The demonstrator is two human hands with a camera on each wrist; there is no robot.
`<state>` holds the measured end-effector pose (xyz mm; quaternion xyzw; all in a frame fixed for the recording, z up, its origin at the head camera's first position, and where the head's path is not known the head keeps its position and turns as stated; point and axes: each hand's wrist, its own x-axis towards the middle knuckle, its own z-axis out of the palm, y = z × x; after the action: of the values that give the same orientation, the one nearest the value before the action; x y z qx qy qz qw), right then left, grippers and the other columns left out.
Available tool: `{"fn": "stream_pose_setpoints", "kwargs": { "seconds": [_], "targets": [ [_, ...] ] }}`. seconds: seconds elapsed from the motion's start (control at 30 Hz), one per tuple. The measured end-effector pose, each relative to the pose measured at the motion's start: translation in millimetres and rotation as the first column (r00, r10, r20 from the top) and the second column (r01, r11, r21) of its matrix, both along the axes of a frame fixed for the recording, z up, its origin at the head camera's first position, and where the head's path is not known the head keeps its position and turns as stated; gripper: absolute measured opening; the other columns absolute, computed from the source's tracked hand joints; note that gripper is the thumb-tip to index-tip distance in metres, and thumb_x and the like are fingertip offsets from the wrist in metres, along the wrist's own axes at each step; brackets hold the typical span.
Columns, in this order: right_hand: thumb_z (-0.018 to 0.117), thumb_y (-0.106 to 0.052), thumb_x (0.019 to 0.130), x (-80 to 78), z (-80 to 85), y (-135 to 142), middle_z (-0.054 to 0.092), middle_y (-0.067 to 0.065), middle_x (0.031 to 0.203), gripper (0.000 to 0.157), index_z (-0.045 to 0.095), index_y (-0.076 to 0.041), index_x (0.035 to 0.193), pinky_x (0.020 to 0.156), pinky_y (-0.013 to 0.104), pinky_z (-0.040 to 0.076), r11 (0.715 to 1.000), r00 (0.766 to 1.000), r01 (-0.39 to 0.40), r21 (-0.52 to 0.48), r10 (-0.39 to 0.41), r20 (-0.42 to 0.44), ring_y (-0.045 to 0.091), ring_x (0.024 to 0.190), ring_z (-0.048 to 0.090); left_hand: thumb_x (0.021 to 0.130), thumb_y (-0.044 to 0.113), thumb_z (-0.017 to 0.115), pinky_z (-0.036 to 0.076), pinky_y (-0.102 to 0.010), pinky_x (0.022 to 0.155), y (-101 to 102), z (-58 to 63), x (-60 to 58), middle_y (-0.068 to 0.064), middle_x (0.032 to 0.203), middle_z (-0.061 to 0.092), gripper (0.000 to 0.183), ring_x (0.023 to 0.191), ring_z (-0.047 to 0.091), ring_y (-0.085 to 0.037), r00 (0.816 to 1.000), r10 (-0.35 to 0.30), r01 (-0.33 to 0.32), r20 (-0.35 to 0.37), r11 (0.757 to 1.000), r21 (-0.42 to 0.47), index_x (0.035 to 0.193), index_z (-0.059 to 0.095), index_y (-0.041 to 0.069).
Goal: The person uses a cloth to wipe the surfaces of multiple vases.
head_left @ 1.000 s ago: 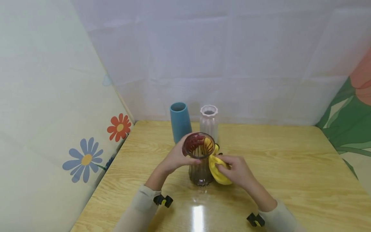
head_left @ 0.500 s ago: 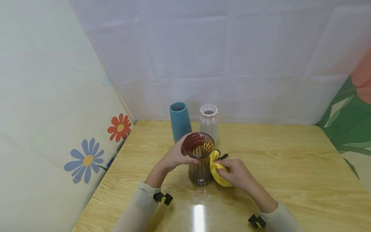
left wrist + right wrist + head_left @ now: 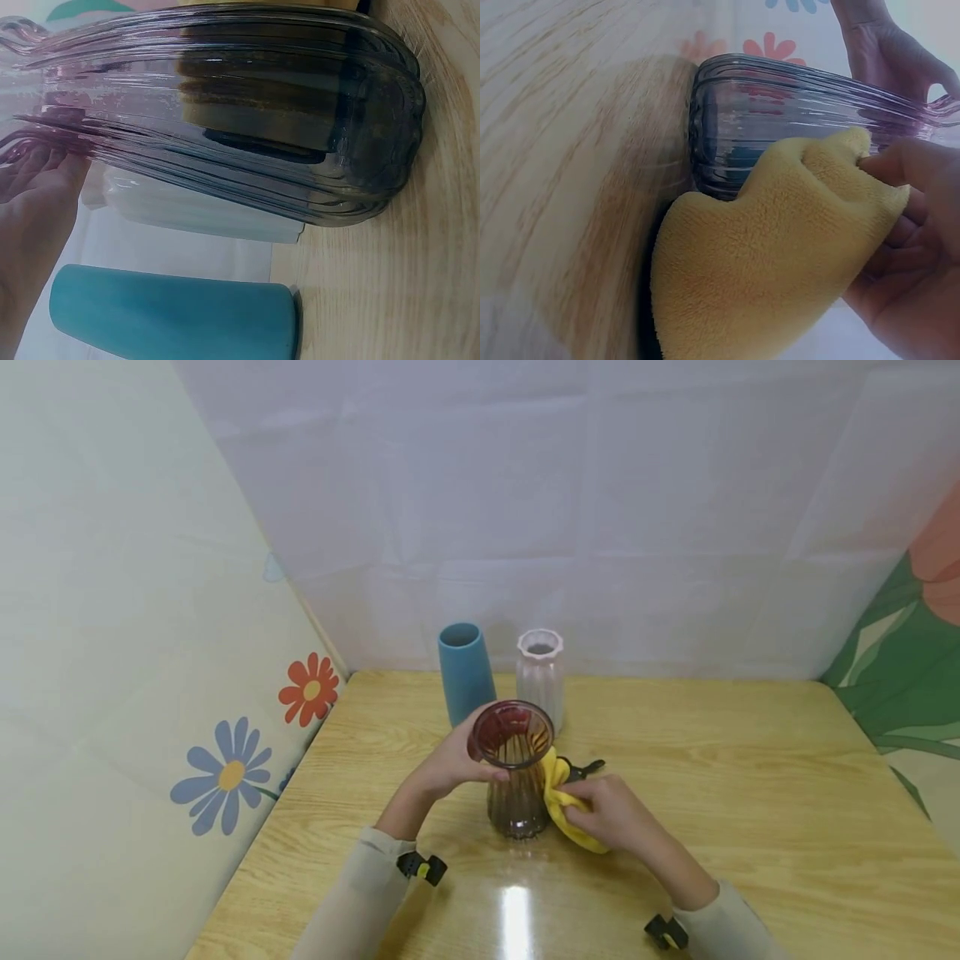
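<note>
A ribbed glass vase (image 3: 519,806), purplish at the flared mouth and smoky grey below, stands upright on the table. My left hand (image 3: 453,768) grips its neck from the left, the thumb across the near side. On the vase's right, my right hand (image 3: 615,814) pinches a yellow plush cloth (image 3: 757,247) between thumb and fingers. The cloth hangs in folds against the glass, its lower end close over the table. A black strip (image 3: 592,767) pokes out behind the cloth. Through the clear wall, the left wrist view shows the cloth beyond the vase (image 3: 262,112).
Behind the glass vase stand a tapered blue vase (image 3: 467,681) and a pale pink fluted vase (image 3: 540,689) with a scalloped rim. The wood-grain table (image 3: 750,793) runs back to a white sheet (image 3: 480,510). A flower-printed panel (image 3: 112,652) borders the left side.
My right hand has shifted slightly down and right with the cloth, drawing it lower along the vase's side. More of the black strip shows. My left hand and the vase stay nearly in place.
</note>
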<state>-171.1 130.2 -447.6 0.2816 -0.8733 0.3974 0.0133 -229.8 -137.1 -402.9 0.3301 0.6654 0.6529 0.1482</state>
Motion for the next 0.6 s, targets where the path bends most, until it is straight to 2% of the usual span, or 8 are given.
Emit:
{"fn": "stream_pose_setpoints", "kwargs": {
  "seconds": [0.2, 0.47, 0.6],
  "targets": [
    [0.070, -0.003, 0.084, 0.2, -0.4, -0.2, 0.068, -0.004, 0.070, 0.025, 0.078, -0.002, 0.108, 0.043, 0.017, 0.038, 0.999, 1.000, -0.025, 0.036, 0.024, 0.020, -0.003, 0.046, 0.038, 0.071, 0.045, 0.092, 0.042, -0.044, 0.112, -0.6, -1.5, -2.5, -0.018, 0.148, 0.048, 0.109, 0.136, 0.048, -0.028, 1.000, -0.015, 0.015, -0.002, 1.000, 0.008, 0.154, 0.033, 0.007],
    [0.068, -0.003, 0.083, -3.1, -6.4, 0.0, 0.073, -0.001, 0.081, 0.020, 0.080, -0.009, 0.098, 0.054, 0.019, 0.044, 0.993, 0.998, -0.052, 0.103, 0.055, -0.027, -0.002, 0.054, 0.044, 0.072, 0.044, 0.092, 0.042, -0.045, 0.113, -2.3, -2.7, -4.5, -0.017, 0.148, 0.048, 0.108, 0.136, 0.048, -0.026, 1.000, -0.027, 0.027, 0.006, 1.000, 0.005, 0.154, 0.033, 0.007],
    [0.069, -0.006, 0.084, -5.9, -4.7, 2.1, 0.076, 0.000, 0.089, 0.022, 0.080, -0.009, 0.103, 0.055, 0.020, 0.044, 0.985, 0.997, -0.081, 0.155, 0.082, -0.004, -0.002, 0.056, 0.045, 0.072, 0.044, 0.091, 0.041, -0.047, 0.113, -3.9, -0.7, -9.6, -0.020, 0.148, 0.047, 0.109, 0.137, 0.047, -0.028, 0.998, -0.068, 0.068, -0.009, 0.998, -0.005, 0.154, 0.031, 0.004]
  ]
}}
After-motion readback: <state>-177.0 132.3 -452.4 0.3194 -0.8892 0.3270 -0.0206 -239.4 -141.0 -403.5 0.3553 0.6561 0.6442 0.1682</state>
